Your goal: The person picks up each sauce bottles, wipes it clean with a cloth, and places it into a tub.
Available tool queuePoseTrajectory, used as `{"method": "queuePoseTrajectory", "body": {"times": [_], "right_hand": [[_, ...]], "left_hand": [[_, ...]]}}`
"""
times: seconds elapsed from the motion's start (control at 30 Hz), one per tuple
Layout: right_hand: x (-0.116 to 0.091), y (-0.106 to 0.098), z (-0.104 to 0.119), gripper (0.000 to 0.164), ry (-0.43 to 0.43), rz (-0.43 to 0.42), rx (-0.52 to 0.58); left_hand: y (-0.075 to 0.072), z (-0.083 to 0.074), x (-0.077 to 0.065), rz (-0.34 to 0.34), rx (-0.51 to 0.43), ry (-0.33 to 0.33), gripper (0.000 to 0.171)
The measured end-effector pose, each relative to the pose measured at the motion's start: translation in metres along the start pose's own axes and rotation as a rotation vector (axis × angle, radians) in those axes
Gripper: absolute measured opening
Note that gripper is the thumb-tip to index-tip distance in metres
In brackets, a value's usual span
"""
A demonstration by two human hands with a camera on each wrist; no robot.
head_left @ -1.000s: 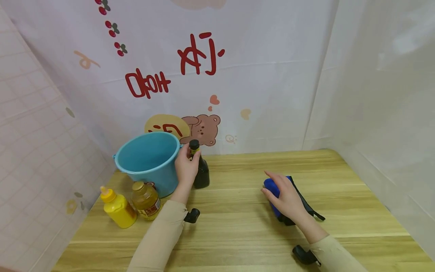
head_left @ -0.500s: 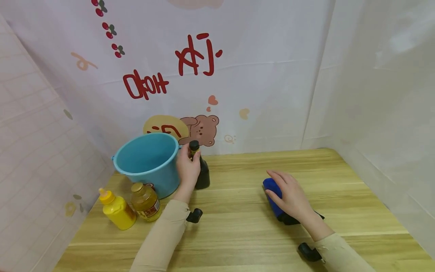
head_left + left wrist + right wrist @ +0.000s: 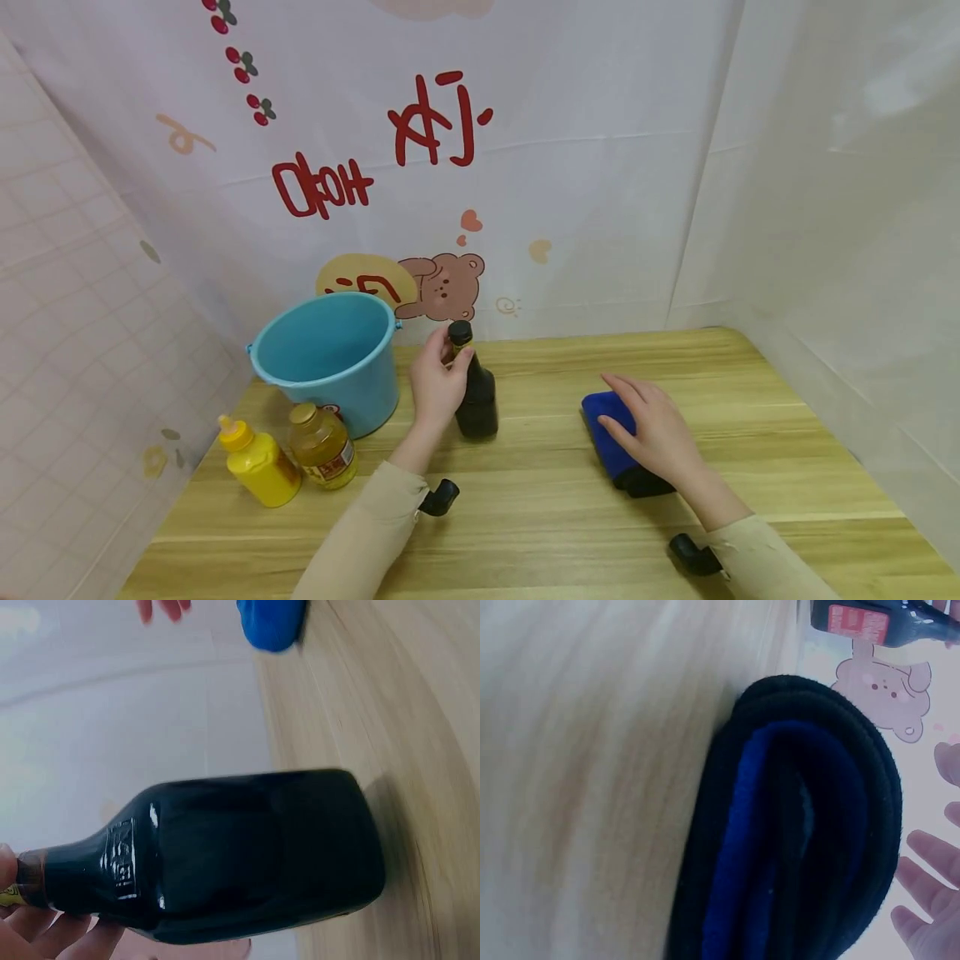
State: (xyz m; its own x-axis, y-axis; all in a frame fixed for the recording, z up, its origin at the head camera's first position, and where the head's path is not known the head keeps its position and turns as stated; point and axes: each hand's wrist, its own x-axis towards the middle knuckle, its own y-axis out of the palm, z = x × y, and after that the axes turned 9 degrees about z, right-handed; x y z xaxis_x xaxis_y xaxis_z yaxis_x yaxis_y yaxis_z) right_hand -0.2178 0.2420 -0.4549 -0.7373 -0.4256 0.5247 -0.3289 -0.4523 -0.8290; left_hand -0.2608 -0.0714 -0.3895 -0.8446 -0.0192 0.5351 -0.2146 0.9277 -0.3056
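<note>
My left hand (image 3: 438,385) pinches the neck of a dark sauce bottle (image 3: 477,405), its black cap showing above the fingers. The bottle is nearly upright, tilted slightly; whether its base touches the table I cannot tell. In the left wrist view, the bottle (image 3: 255,855) fills the middle, its neck between thumb and fingers. My right hand (image 3: 660,433) is over a folded blue and black cloth (image 3: 611,433), fingers spread and loosely bent, not gripping. The right wrist view shows the folded layers of this cloth (image 3: 802,817), with fingertips (image 3: 930,889) apart from it.
A light blue bucket (image 3: 367,387) stands at the back left. In front of it are an amber glass jar (image 3: 324,450) and a yellow squeeze bottle (image 3: 262,467). A printed white curtain (image 3: 600,167) hangs behind the wooden table (image 3: 540,533).
The left hand has moved the sauce bottle right and nearer, away from the bucket. The right hand has shifted slightly right over the cloth, exposing more of its blue face.
</note>
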Motion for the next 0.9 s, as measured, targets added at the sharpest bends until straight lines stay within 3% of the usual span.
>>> {"method": "queuePoseTrajectory", "body": {"times": [0.2,0.43,0.9], "right_hand": [[-0.001,0.0,-0.001,0.069,0.01,0.018,0.0],[-0.003,0.0,-0.001,0.071,0.02,0.048,-0.003],[-0.002,0.001,-0.001,0.071,0.02,0.059,-0.009]], "left_hand": [[0.009,-0.013,-0.012,0.107,-0.092,0.009,0.03],[0.019,-0.023,-0.025,0.178,-0.139,0.021,0.032],[0.032,-0.033,-0.038,0.16,-0.162,0.036,0.031]]}}
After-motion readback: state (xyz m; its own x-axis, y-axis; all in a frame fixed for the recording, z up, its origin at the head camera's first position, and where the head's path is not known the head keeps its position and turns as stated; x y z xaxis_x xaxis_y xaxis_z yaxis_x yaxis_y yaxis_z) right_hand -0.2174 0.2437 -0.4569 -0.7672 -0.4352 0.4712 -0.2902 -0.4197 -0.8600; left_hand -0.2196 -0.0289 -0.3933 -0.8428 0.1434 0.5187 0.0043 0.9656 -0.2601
